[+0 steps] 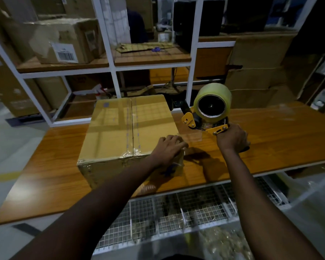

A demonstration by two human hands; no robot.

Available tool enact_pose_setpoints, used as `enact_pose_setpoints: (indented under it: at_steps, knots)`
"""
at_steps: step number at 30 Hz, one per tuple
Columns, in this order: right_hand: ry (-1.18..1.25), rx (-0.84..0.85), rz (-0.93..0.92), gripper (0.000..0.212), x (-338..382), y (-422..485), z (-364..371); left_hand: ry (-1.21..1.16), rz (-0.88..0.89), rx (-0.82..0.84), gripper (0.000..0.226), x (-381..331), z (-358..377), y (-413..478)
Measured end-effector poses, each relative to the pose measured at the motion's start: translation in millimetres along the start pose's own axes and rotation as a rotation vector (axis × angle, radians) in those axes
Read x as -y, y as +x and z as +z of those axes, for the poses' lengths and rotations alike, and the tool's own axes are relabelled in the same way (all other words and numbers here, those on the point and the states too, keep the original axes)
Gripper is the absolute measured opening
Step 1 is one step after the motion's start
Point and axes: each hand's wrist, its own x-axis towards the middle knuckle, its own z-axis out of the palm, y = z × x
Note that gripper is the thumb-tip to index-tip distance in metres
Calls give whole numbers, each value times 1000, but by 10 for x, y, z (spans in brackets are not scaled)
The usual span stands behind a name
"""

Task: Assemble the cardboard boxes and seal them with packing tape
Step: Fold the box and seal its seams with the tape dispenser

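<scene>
A white shelving rack (112,59) with brown boxes stands behind the wooden counter (280,132), and a wire mesh shelf (176,212) lies under the counter's near edge. On the counter, left of the middle, stands the closed cardboard box (120,128); its top seam and its near edge are covered with clear tape. Just right of the box is the yellow and black tape dispenser (210,119), which carries a big roll of tape (212,105). A clear strip of tape (190,136) goes from the dispenser toward the near right corner of the box. The left grip (167,149), a bare hand, presses on this corner and holds nothing. The right grip (232,138) is closed around the handle of the dispenser, which is mostly hidden under it. Small blue scissors (157,49) lie on a shelf of the rack.
</scene>
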Motion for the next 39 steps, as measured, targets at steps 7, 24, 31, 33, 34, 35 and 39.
enact_pose_setpoints:
  at_steps: [7,24,31,33,34,35,39]
  knots:
    - [26,27,-9,15,-44,252,82,-69,-78,28,23,-107,3,111]
    - [102,100,-86,11,52,285,232,-331,-230,-37,54,-132,-71,2]
    - [120,123,-111,9,244,105,288,48,-380,98,76,256,-31,-524]
    - [127,133,-137,11,347,7,310,78,-474,74,92,517,-61,-813]
    - [131,136,-157,12,404,-50,322,76,-516,54,100,648,-70,-962]
    - [136,141,-174,13,470,-109,336,66,-563,38,108,764,-101,-1116]
    - [144,172,-217,14,751,-359,406,-12,-797,63,99,1116,-236,-1623]
